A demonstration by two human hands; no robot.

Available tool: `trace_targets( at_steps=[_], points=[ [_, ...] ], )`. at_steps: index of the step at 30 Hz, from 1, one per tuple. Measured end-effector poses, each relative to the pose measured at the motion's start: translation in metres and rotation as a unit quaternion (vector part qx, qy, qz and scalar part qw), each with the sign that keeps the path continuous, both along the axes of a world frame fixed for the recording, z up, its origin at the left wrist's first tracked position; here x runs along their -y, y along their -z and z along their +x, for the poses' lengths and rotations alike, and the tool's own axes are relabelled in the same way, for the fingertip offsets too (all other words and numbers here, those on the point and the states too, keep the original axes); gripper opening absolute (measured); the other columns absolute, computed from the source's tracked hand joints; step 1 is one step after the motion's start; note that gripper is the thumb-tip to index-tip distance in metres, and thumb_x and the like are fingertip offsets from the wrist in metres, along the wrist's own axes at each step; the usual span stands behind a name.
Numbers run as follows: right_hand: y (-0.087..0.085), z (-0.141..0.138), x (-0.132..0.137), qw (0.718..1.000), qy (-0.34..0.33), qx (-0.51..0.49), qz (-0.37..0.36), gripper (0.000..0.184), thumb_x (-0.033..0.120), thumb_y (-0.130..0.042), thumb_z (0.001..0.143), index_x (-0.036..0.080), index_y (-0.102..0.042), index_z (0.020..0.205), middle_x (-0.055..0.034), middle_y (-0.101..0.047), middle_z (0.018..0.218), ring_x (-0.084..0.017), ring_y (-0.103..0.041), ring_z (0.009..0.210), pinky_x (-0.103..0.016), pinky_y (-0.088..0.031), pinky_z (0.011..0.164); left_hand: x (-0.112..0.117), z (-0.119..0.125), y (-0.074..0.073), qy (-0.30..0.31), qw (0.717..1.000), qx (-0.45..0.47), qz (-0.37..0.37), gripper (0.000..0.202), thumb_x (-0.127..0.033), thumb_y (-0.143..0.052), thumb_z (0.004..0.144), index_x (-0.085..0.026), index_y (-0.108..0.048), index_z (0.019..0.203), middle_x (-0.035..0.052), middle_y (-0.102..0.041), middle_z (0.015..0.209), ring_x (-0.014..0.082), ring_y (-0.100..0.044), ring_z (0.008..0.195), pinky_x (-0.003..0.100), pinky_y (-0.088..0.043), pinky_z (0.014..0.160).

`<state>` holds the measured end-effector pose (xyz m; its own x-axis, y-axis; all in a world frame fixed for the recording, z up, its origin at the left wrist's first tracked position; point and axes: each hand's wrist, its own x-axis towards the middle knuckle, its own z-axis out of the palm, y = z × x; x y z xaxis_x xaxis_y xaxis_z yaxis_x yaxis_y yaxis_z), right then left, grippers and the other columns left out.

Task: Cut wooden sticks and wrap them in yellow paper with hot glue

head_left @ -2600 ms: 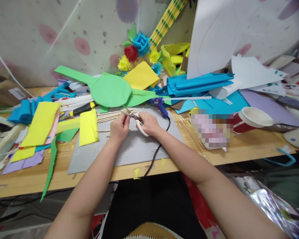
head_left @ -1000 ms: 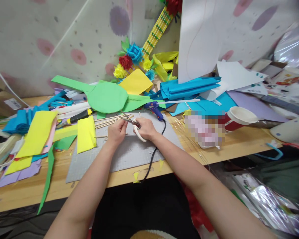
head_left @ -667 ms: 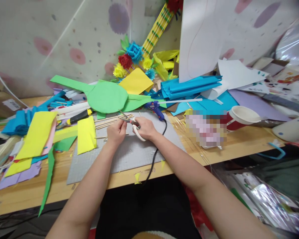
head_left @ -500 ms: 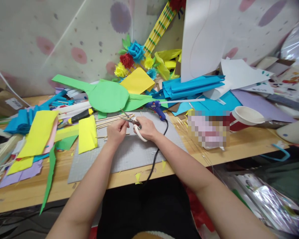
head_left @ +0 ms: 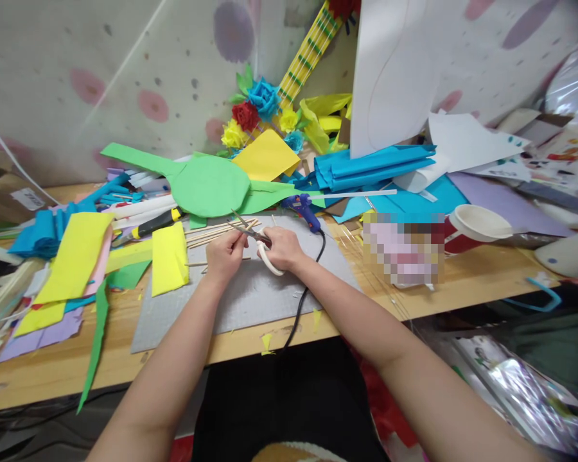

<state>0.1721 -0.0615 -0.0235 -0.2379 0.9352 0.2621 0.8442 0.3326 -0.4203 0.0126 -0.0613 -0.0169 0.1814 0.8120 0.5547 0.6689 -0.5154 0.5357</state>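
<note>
"How many hands are at work, and how are they set?"

"Two. The right hand [head_left: 283, 249] grips one pair of scissors [head_left: 255, 234] by the white handles, the two blades parted and pointing far and left. The left hand [head_left: 225, 256] is curled just beside the blades, thumb and fingers pinched together; what they pinch, if anything, is hidden, so nobody can tell."

"Where are the scissors, then?"

"Between the hands, over one gray cutting mat [head_left: 270, 308] on the one wooden surface [head_left: 462, 282]."

"And the wooden sticks [head_left: 212, 233]?"

"Several lie on the far side of the left hand, too close together to count. One more stick [head_left: 197, 264] pokes out to its left."

"What else is near?"

"One blue hot-glue gun [head_left: 306, 210], far and right of the right hand, with one white glue stick [head_left: 356, 193] jutting right and one black cord [head_left: 302, 308] curving to the near edge. One folded yellow packet [head_left: 169, 260] sits at the mat's left; one utility knife [head_left: 157, 222] lies farther left."

"The paper flowers [head_left: 263, 99]?"

"Five whole ones, far and central: two blue, two yellow, one red. One paper cup [head_left: 476, 224] stands to the right."
</note>
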Motion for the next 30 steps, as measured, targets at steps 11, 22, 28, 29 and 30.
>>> trace_targets(
  at_steps=[11, 22, 28, 29, 30],
  points=[
    [0.007, 0.0038, -0.0037, 0.999, -0.033, -0.028, 0.03, 0.015, 0.031, -0.05, 0.069, 0.019, -0.051, 0.078, -0.0025, -0.057, 0.08, -0.016, -0.047, 0.075, -0.026, -0.03, 0.063, -0.0005, -0.0031, 0.0003, 0.037, 0.999, 0.011, -0.032, 0.029, -0.029, -0.042, 0.08, -0.018, -0.047, 0.055, -0.0014, -0.048, 0.051, 0.0104, -0.044, 0.05, 0.022, -0.031, 0.051],
    [0.006, 0.0024, -0.0001, 0.998, -0.037, -0.019, 0.042, 0.015, 0.033, -0.05, 0.071, 0.019, -0.053, 0.075, -0.0028, -0.058, 0.075, -0.016, -0.047, 0.071, -0.026, -0.029, 0.062, 0.0035, -0.0051, 0.0004, 0.018, 0.998, 0.019, -0.05, 0.03, -0.033, -0.042, 0.08, -0.018, -0.049, 0.054, -0.001, -0.05, 0.052, 0.0108, -0.045, 0.051, 0.023, -0.03, 0.052],
    [0.0062, 0.0016, -0.0031, 0.998, -0.045, -0.023, 0.034, 0.015, 0.032, -0.049, 0.072, 0.019, -0.052, 0.079, -0.0029, -0.058, 0.079, -0.017, -0.047, 0.074, -0.026, -0.03, 0.062, 0.0055, -0.006, -0.0035, 0.002, 0.998, 0.017, -0.057, 0.034, -0.034, -0.037, 0.082, -0.018, -0.052, 0.056, -0.0015, -0.051, 0.051, 0.011, -0.046, 0.05, 0.023, -0.031, 0.053],
    [0.0062, 0.0016, -0.0034, 0.998, -0.048, -0.023, 0.03, 0.014, 0.032, -0.049, 0.072, 0.02, -0.052, 0.079, -0.0027, -0.058, 0.079, -0.017, -0.047, 0.074, -0.026, -0.03, 0.063, 0.0057, -0.0057, -0.0038, -0.001, 0.998, 0.015, -0.057, 0.033, -0.033, -0.037, 0.082, -0.018, -0.053, 0.057, -0.0017, -0.051, 0.051, 0.0107, -0.045, 0.05, 0.023, -0.031, 0.052],
    [0.006, 0.0017, -0.0036, 0.998, -0.05, -0.024, 0.027, 0.014, 0.032, -0.049, 0.071, 0.02, -0.052, 0.079, -0.0027, -0.058, 0.079, -0.017, -0.047, 0.074, -0.026, -0.03, 0.063, 0.0057, -0.0053, -0.0038, -0.004, 0.998, 0.015, -0.057, 0.031, -0.032, -0.037, 0.082, -0.018, -0.053, 0.059, -0.0019, -0.051, 0.051, 0.0105, -0.045, 0.049, 0.023, -0.03, 0.052]
  ],
)
